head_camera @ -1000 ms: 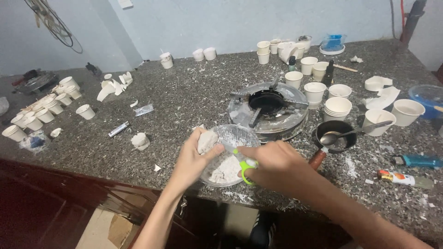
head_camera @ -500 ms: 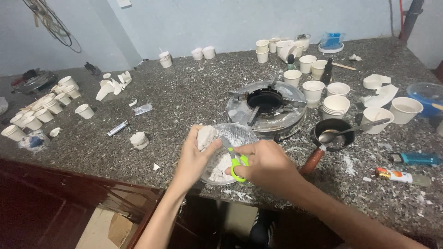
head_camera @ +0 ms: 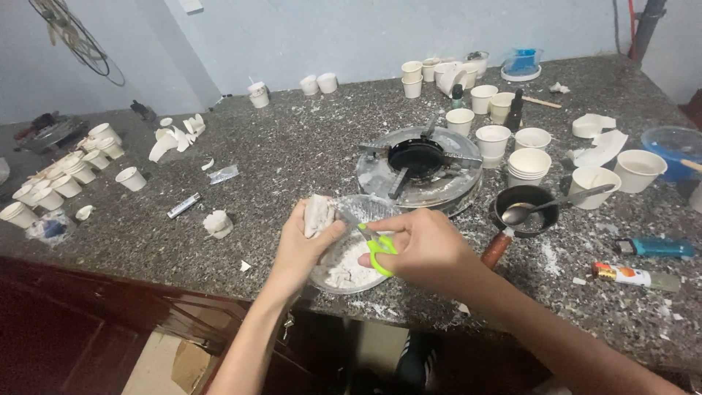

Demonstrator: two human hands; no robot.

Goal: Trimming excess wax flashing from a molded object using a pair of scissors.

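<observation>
A speckled grey stone worktop (head_camera: 292,153) carries many small white paper cups (head_camera: 55,183), a round metal gas burner (head_camera: 418,167), a black saucepan with spoon (head_camera: 523,210), a clear plastic bowl (head_camera: 349,252) and a blue lighter (head_camera: 654,247).

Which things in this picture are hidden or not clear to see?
Head view only:
- Scissors: blades mostly hidden by the right hand and the white lump.
- White lump: partly covered by the left hand.
- Bowl: contents too blurred to identify.
- Blue tub: cut off by the right edge.

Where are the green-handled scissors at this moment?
In the head view, the scissors are in the right hand, over the clear bowl at the counter's front edge, beside the left hand.
</observation>
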